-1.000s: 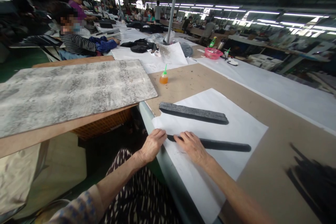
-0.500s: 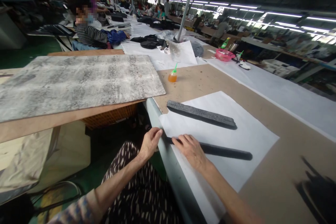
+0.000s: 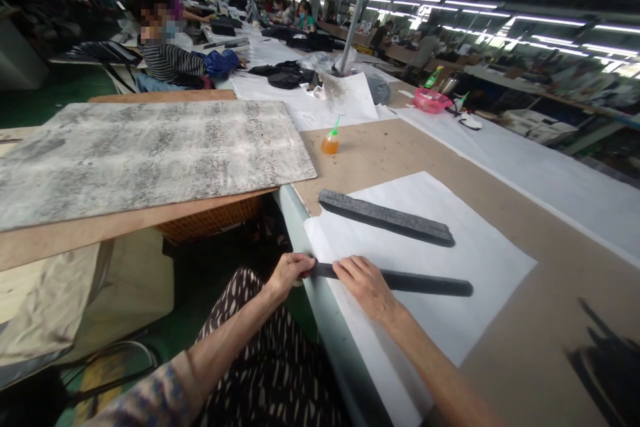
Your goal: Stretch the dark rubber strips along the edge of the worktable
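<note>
- Head view, left hand (image 3: 290, 272): thumb and fingertips are drawn together on the left end of a long, narrow black fabric-like strip (image 3: 430, 282), at the table's edge.
- Head view, right hand (image 3: 363, 283): fingers are bent, side by side, over the same strip, near the left hand; whether they grip or only press cannot be told.
- Strip location: it lies mostly on a large white paper sheet (image 3: 480, 273), its right end free.
- Adjacent item: a thick, dark grey, flecked bar-shaped piece (image 3: 390, 217) rests beyond the strip, apart from it, mostly on the sheet.
- Beyond the sheet: a small clear bottle of orange liquid with a green nozzle (image 3: 330, 142) stands on the brown table covering (image 3: 395, 150).
- Markings: a green bottle (image 3: 433, 77) at a pink plastic basket (image 3: 433, 101) is too small for any lettering to be read.
</note>
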{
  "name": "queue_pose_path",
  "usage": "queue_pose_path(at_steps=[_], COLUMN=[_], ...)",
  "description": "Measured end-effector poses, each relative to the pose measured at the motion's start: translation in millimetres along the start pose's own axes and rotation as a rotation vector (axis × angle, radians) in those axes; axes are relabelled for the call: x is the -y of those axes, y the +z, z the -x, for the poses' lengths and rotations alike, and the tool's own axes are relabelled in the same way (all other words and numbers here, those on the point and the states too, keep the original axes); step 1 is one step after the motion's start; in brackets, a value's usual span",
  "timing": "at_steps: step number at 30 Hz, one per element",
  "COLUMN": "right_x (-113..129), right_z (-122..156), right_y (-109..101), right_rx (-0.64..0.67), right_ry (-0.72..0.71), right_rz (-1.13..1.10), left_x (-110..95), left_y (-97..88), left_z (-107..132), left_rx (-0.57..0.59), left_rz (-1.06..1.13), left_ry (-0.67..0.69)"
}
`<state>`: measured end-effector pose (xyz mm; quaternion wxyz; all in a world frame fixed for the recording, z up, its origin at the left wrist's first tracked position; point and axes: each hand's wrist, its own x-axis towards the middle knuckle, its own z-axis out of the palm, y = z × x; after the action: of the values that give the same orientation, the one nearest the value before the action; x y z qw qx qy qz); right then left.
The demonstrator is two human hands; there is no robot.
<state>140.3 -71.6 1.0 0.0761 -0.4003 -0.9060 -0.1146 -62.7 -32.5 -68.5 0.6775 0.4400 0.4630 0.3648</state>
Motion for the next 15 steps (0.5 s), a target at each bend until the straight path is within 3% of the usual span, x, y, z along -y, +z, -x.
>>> queue_pose_path(at_steps=[7,15], right_x=[-10.2,-14.4], right_z=[19.9,34.3], right_y=[1.8,-1.9], right_rx=[-0.118,-0.109], right_ry=[0.051,0.016], right_rz=[-0.076,-0.045], left_x=[3.1,25.8], left_y=[-12.9,-27.2], left_z=[2.1,-3.3], left_rx=[-0.058,-0.062], left_rz=[0.028,-0.002], left_ry=[-0.022,-0.016])
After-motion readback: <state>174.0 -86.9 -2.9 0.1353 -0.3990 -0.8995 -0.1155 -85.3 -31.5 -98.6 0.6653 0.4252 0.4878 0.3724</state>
